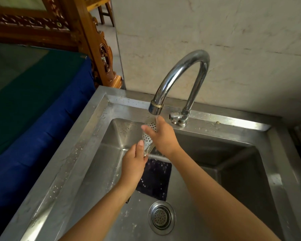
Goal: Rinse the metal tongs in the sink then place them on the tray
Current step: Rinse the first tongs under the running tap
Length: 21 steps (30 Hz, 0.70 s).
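Observation:
The metal tongs (147, 136), with perforated heads, stand under the running water over the steel sink (87, 136). My left hand (134, 162) grips their lower part, fingers curled round the metal. My right hand (162, 136) lies against the perforated head from the right, thumb across its top, directly under the stream. The tongs' handle end is hidden behind my left hand. No tray is in view.
A chrome gooseneck faucet (181, 73) arches over the basin with water flowing. A dark square mat (155, 180) lies on the sink floor above the round drain strainer (161, 217). A blue and green covered surface (33, 101) lies to the left.

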{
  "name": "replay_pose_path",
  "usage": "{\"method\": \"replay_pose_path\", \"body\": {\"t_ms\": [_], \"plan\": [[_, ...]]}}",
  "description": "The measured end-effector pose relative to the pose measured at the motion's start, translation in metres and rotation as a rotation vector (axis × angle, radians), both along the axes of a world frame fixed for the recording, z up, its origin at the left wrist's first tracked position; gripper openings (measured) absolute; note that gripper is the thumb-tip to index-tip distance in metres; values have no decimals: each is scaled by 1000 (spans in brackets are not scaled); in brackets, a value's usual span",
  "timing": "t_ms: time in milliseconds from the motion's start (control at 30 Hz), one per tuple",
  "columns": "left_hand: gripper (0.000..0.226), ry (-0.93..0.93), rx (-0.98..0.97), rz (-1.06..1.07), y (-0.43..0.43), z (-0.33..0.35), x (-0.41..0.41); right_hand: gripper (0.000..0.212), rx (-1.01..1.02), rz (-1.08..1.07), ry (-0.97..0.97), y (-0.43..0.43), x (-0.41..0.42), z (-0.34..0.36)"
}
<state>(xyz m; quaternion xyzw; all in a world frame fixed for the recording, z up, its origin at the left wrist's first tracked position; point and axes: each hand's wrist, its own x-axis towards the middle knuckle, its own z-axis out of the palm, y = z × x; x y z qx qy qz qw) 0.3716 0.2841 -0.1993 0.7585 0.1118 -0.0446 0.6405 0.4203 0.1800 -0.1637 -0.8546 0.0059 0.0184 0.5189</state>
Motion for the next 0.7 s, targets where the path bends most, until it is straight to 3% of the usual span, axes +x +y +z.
{"method": "replay_pose_path", "body": {"t_ms": [167,267,333,400,533,700], "plan": [[33,-1,42,-4,0,-8,-2,41,58,-192,-16,3,2,-6],[29,-4,50,32,4,-7,-2,23,112,-11,73,6,-4,-11],[30,-10,77,48,6,-5,-1,31,142,54,77,8,-6,-15],[29,2,62,56,6,-2,0,20,152,-9,43,10,-3,-14],[30,11,70,69,0,1,1,43,176,-199,42,10,3,-7],[30,-4,139,46,4,5,3,27,150,-14,107,10,-1,0]]}}
